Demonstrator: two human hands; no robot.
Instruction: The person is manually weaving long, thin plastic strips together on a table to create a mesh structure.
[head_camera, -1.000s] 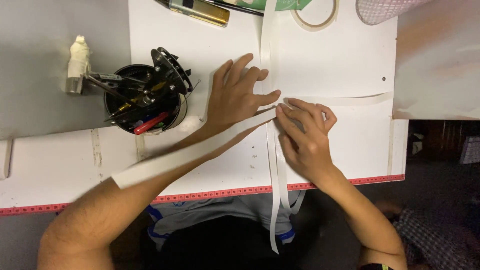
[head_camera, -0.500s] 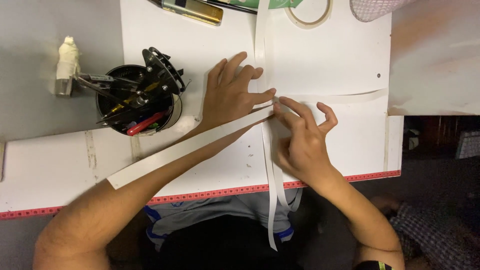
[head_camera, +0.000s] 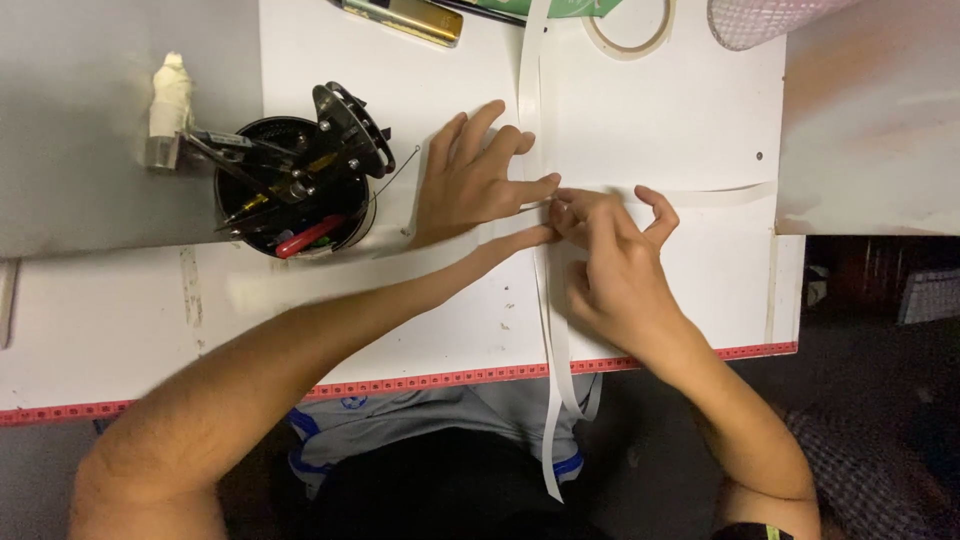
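Observation:
Two long white paper strips cross on the white table (head_camera: 700, 290). The vertical strip (head_camera: 530, 60) runs from the far edge down past the near edge and hangs over my lap. A horizontal strip (head_camera: 720, 195) reaches off to the right. My left hand (head_camera: 475, 180) lies flat, fingers spread, its fingertips resting on the vertical strip just left of the crossing. My right hand (head_camera: 615, 265) pinches the strips at the crossing with thumb and fingertips, the other fingers curled above.
A black mesh holder (head_camera: 290, 200) full of pens and tools stands left of my left hand. A tape roll (head_camera: 630, 30), a gold-coloured case (head_camera: 410, 18) and a pink mesh object (head_camera: 760, 18) sit along the far edge. A red measuring tape (head_camera: 400, 383) lines the near edge.
The long strip that lay diagonally over my left forearm is no longer seen there. My right hand has shifted slightly up to the crossing, and its fingers now pinch closer together.

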